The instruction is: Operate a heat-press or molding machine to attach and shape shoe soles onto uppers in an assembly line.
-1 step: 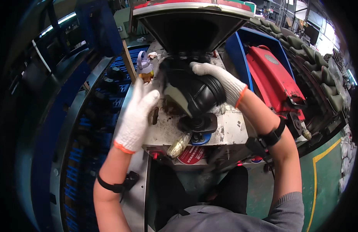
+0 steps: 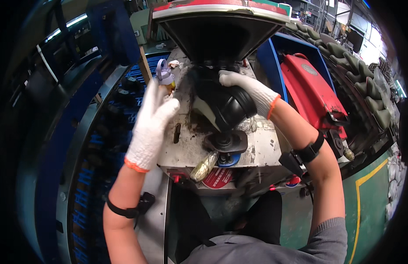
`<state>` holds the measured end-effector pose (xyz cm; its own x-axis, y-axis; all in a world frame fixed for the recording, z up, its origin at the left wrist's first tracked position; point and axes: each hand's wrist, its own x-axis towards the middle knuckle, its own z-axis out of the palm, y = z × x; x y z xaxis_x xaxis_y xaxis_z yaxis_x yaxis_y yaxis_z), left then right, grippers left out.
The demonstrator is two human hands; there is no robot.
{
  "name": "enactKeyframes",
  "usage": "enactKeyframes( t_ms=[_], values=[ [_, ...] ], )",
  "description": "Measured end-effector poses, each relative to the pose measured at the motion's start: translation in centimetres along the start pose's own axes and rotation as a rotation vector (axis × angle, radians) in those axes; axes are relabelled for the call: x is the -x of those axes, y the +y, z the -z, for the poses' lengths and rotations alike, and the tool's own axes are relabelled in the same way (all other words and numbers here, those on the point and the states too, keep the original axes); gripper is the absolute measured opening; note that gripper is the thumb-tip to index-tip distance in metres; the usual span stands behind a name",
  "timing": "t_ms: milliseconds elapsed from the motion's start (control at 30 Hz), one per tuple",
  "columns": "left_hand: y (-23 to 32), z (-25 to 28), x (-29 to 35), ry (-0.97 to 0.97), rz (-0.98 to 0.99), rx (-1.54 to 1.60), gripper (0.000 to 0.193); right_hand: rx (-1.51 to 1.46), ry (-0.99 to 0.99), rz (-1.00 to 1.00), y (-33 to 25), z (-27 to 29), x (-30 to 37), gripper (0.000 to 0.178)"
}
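Gripping a black rubbery shoe upper (image 2: 226, 105), the white-gloved right hand (image 2: 252, 90) clamped its top, while the white-gloved left hand (image 2: 151, 125) hovered open-fingered beside the grimy metal machine table (image 2: 190, 149).

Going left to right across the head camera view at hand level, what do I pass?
Blue curved rack → left hand → black shoe → right hand → red machine cover → row of green shoe forms.

Two white-gloved hands are in view, the left hand (image 2: 150, 125) and the right hand (image 2: 250, 91), each with one black wrist strap. One black shoe (image 2: 223, 103) sits on the single grey machine table (image 2: 261, 152), and one small bottle (image 2: 165, 75) stands at its left edge. To the right there is one red cover (image 2: 312, 90).
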<state>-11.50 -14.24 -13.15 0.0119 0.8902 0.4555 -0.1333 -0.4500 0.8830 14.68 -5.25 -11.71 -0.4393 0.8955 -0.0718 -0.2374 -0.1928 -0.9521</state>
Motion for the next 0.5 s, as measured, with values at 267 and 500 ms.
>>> enactKeyframes(
  t_ms=[267,500],
  values=[
    [6.9,-0.3,-12.0,0.151,-0.898,-0.669,0.045,1.251,0.693,0.141,2.6,4.6,-10.9,0.075],
    [8.8,-3.7,-20.2,0.019,-1.001,-1.086,0.065,1.578,0.478,-0.071,4.2,3.1,-12.8,0.09]
  ],
)
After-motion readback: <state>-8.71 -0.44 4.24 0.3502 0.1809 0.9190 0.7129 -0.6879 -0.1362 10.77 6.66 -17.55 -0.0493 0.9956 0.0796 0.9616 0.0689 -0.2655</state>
